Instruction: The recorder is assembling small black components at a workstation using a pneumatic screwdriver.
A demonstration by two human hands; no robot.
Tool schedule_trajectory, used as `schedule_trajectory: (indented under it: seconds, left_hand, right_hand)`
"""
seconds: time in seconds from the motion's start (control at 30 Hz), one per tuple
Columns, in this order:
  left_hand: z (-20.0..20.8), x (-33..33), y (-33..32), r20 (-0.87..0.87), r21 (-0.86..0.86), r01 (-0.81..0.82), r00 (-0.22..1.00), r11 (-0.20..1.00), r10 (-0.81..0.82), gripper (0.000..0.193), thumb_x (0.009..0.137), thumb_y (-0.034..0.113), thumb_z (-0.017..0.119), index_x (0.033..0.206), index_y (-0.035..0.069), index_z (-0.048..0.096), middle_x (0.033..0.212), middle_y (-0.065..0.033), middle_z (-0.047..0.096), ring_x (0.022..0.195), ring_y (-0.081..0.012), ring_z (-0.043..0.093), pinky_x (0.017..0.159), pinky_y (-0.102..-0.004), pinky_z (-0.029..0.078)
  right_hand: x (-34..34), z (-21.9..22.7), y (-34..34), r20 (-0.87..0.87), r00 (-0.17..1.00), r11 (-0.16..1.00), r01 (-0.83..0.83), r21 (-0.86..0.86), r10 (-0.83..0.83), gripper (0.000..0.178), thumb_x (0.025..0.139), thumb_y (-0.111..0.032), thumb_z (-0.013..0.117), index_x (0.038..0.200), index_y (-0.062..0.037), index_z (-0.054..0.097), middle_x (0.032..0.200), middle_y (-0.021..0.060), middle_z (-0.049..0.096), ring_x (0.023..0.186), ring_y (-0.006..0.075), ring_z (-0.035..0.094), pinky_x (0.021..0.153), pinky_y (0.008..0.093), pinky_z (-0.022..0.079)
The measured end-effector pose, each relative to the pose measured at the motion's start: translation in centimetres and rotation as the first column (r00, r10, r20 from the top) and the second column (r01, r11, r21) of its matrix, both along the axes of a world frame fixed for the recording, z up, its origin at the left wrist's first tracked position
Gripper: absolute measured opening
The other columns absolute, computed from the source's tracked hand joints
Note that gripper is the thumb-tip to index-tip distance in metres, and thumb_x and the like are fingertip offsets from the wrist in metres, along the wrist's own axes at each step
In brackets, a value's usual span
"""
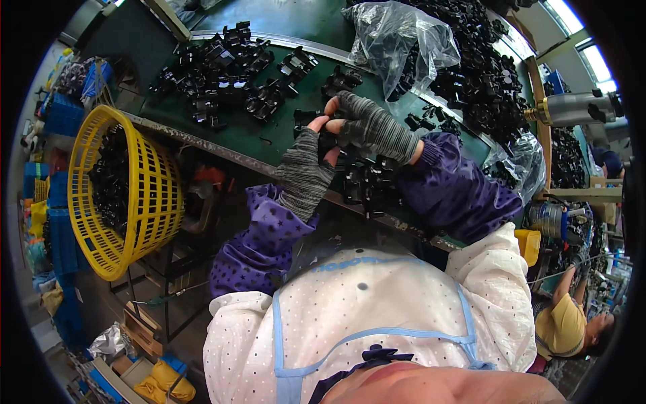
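Both my hands meet over the near edge of the green table, in grey fingerless gloves and purple sleeves. Between them sits a small black plastic part, mostly covered by fingers. My left hand is closed around its near left side. From the right, my right hand grips it too, thumb and fingertips close to the left fingertips. Another dark part shows just beyond the left fingers. Close under my right wrist lies a cluster of black plastic parts at the table's edge.
A loose pile of black parts covers the table's far left. Clear plastic bags and a larger heap lie right of a metal rail. A yellow basket of parts stands left. A metal cylinder juts in at right.
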State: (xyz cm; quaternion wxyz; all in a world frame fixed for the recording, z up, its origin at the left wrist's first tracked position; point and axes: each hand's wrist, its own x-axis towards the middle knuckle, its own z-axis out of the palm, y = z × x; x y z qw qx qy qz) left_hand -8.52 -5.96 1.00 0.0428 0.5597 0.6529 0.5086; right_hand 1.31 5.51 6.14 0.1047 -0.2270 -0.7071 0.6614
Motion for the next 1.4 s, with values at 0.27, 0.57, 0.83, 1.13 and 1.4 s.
schedule_trajectory:
  seconds: [0.27, 0.57, 0.83, 1.13, 1.4]
  left_hand:
    - [1.6, -1.3, -0.2, 0.116, -0.137, 0.086, 0.991, 0.987, -0.070, 0.045, 0.070, 0.006, 0.064, 0.112, 0.008, 0.048, 0.094, -0.0117, 0.055, 0.086, -0.0239, 0.057, 0.075, -0.0310, 0.045]
    - [0.0, -6.3, 5.8, -0.081, -0.202, -0.010, 0.997, 0.979, -0.007, 0.047, 0.068, 0.007, 0.065, 0.111, 0.017, 0.048, 0.087, -0.0117, 0.060, 0.079, -0.0276, 0.059, 0.069, -0.0344, 0.047]
    - [-0.6, -9.5, 4.7, -0.233, -0.270, -0.060, 0.972, 0.961, -0.005, 0.041, 0.077, 0.015, 0.058, 0.116, 0.019, 0.047, 0.087, -0.0090, 0.060, 0.075, -0.0264, 0.059, 0.067, -0.0341, 0.047]
    - [-4.6, -13.2, 1.0, -0.549, -0.524, -0.344, 0.836, 0.779, 0.000, 0.034, 0.072, 0.013, 0.057, 0.105, 0.023, 0.052, 0.103, -0.0022, 0.053, 0.091, -0.0245, 0.054, 0.074, -0.0386, 0.046]
    - [-5.5, -17.1, -2.6, -0.536, -0.455, -0.312, 0.844, 0.834, 0.023, 0.031, 0.073, 0.003, 0.050, 0.100, 0.015, 0.059, 0.112, -0.0005, 0.051, 0.101, -0.0227, 0.050, 0.085, -0.0337, 0.043]
  right_hand:
    - [1.1, -0.2, 0.0, 0.052, 0.998, 0.317, -0.060, 0.946, 0.036, 0.027, 0.073, -0.021, 0.062, 0.092, -0.0041, 0.053, 0.072, 0.0152, 0.059, 0.063, 0.0286, 0.059, 0.049, 0.0327, 0.045]
    - [1.2, 0.7, 4.6, 0.121, 0.951, 0.834, 0.307, -0.458, -0.284, 0.014, 0.082, -0.019, 0.057, 0.089, -0.0073, 0.057, 0.066, 0.0024, 0.059, 0.047, 0.0094, 0.052, 0.038, 0.0222, 0.040]
    - [11.2, 0.3, 10.7, 0.171, 0.915, 0.867, 0.267, 0.420, -0.364, 0.019, 0.082, -0.022, 0.057, 0.090, -0.0050, 0.057, 0.068, 0.0020, 0.057, 0.051, 0.0069, 0.050, 0.046, 0.0225, 0.042]
    - [9.1, -6.2, 8.8, 0.653, 0.619, 0.149, -0.666, 0.731, -0.436, 0.023, 0.076, -0.011, 0.048, 0.099, -0.0103, 0.053, 0.087, 0.0100, 0.057, 0.081, 0.0261, 0.059, 0.063, 0.0399, 0.049]
    - [8.9, -5.7, 11.5, 0.478, 0.783, 0.363, -0.344, 0.866, -0.398, 0.018, 0.073, -0.016, 0.061, 0.089, -0.0081, 0.057, 0.075, 0.0082, 0.060, 0.070, 0.0238, 0.060, 0.060, 0.0361, 0.047]
